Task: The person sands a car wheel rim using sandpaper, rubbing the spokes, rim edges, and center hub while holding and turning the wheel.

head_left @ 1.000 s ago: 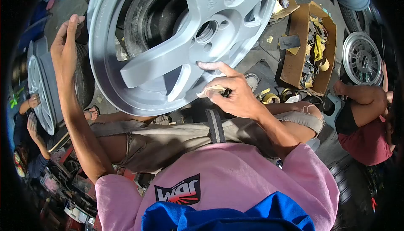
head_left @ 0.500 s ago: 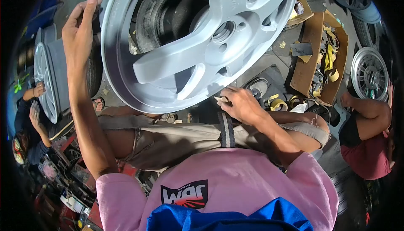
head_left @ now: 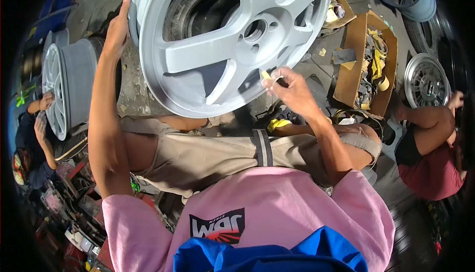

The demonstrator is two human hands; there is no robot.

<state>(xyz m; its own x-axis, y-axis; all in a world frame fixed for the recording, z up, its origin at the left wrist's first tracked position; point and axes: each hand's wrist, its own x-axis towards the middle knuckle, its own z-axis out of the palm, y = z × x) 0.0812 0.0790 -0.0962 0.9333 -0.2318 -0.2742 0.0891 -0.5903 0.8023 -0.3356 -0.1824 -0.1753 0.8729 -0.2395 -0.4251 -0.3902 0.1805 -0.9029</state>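
Note:
A grey-white spoked wheel rim (head_left: 205,56) stands tilted in front of me at the top of the head view. My left hand (head_left: 118,30) holds its back edge on the left side, the fingers partly hidden against the barrel. Near the rim's lower right lip, my right hand (head_left: 292,90) pinches a small folded yellowish piece of sandpaper (head_left: 266,75). It is close to the lip and one spoke; whether it touches them I cannot tell. Through the gaps between the spokes a dark tyre (head_left: 190,17) shows behind the rim.
A cardboard box (head_left: 349,81) with sandpaper scraps and tape rolls lies to the right. One person (head_left: 430,165) sits at far right by a silver wheel (head_left: 426,80). At left, another person's hands (head_left: 43,113) touch a grey wheel (head_left: 74,84). Tools clutter the lower left.
My right hand has moved up from below the rim to its lower right lip with the yellowish piece. The rim has shifted and turned slightly, and my left hand has moved a little right with it.

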